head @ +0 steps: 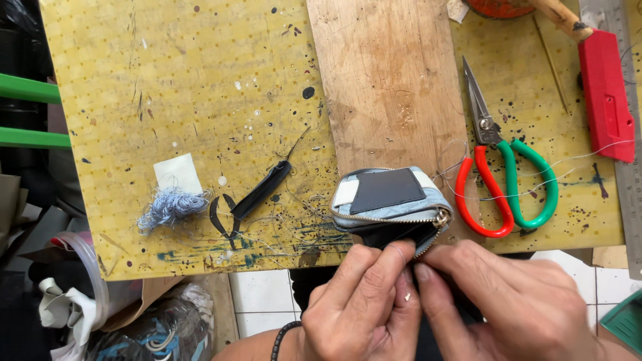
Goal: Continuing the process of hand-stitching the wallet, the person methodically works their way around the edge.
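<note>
Fingers of left hand [358, 304] & right hand [508, 301] pinch black lining of small zip pouch [391, 200], btm center of frame, at bench edge; red-green scissors [508, 180] just right; blue thread wad [170, 206] left.

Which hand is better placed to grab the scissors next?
Right, probably. The right hand lies just below the red-and-green scissors, while the left hand sits farther away. Both hands currently pinch the zippered pouch, so one must let go first.
</note>
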